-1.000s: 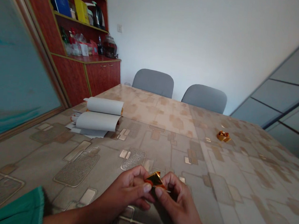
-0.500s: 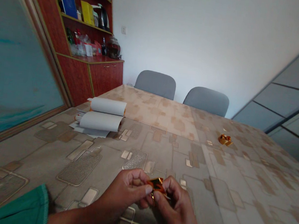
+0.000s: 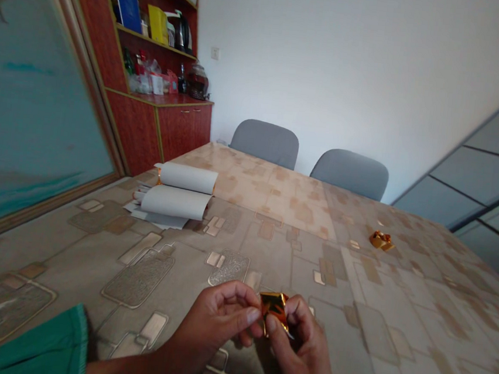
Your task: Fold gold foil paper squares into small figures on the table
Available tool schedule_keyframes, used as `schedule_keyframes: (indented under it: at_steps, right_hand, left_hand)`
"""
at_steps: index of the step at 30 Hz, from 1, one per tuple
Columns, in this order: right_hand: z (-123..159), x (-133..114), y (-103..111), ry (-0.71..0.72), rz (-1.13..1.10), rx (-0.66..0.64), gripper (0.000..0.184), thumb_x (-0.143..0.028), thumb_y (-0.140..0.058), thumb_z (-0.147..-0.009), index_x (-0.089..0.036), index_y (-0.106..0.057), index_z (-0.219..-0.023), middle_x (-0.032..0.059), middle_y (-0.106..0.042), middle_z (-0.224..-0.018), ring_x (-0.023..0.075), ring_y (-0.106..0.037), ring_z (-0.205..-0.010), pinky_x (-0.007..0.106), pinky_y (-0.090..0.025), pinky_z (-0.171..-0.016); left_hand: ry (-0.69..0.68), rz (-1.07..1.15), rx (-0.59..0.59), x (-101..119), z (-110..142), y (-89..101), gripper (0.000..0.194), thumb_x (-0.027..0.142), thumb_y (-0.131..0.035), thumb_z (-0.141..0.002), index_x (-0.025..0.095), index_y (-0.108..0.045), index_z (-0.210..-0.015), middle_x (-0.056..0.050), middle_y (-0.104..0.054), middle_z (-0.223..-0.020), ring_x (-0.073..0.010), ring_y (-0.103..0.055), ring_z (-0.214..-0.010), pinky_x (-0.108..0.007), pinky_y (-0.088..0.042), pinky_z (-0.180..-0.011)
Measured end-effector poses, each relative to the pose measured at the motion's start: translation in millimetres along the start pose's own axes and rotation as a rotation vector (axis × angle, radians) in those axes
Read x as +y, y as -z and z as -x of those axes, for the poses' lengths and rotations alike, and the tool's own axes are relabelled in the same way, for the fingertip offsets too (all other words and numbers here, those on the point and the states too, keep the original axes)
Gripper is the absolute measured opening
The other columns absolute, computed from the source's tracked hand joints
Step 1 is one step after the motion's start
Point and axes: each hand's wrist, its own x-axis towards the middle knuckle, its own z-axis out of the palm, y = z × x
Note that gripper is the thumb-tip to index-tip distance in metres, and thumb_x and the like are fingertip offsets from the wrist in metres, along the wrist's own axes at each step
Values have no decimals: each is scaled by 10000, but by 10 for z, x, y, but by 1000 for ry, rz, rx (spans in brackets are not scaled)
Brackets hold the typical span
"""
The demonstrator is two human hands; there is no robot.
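Note:
A small piece of shiny gold foil paper (image 3: 275,305), folded and creased, is held between my two hands just above the patterned tablecloth. My right hand (image 3: 304,351) pinches its right side and lower edge, thumb in front. At its left edge, the thumb and fingers of my left hand (image 3: 224,314) are closed on the foil; the exact contact is partly hidden by the fingers. Farther off to the right lies a folded gold foil piece (image 3: 381,240), apart from both hands.
Two curled stacks of white-backed paper (image 3: 175,202) lie at the left of the table (image 3: 265,253). Two grey chairs (image 3: 265,142) stand along the far side. A red-brown cabinet (image 3: 137,135) with bottles and a kettle is behind, beside a glass door (image 3: 32,107).
The foil has been turned up between my fingers and shows more of its gold face. My hands have shifted slightly. The whole view has moved a little, so the table appears farther right.

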Motion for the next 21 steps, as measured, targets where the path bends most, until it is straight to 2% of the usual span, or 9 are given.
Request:
schedule_keyframes:
  at_steps: [3, 9, 16, 21]
  right_hand:
    - [7, 15, -26, -23, -11, -32, 390, -572, -635, -901, -227, -536, -748, 10, -624, -704, 176, -567, -646, 300, -461, -618]
    - [13, -106, -80, -13, -99, -125, 421, -601, -630, -901, -220, -528, -753, 27, -632, -712, 177, -579, -670, 312, -473, -650]
    - [19, -47, -19, -41, -43, -91, 389, -546, -662, -895, -216, -523, -743, 5, -598, -699, 158, -536, -648, 289, -446, -616]
    - [21, -16, -20, -14, -66, -116, 400, -567, -669, -873, -217, -540, -728, 11, -621, -682, 155, -523, -622, 288, -430, -598]
  left_hand:
    - [5, 11, 5, -9, -7, -10, 542, 597, -887, -601, 158, -627, -783, -4, -669, -581, -112, -576, -509, -222, -446, -525]
    - [-9, -30, -25, 8, -11, 12, 523, 598, -875, -617, 152, -621, -718, -5, -654, -559, -101, -561, -492, -214, -430, -517]
    - [-3, -35, -63, 35, -18, 28, 547, 606, -866, -627, 158, -629, -835, -2, -684, -644, -108, -591, -515, -206, -459, -489]
    - [-64, -88, -52, 81, 4, 40, 499, 602, -831, -690, 148, -628, -727, 10, -637, -543, -81, -542, -478, -193, -437, -509]
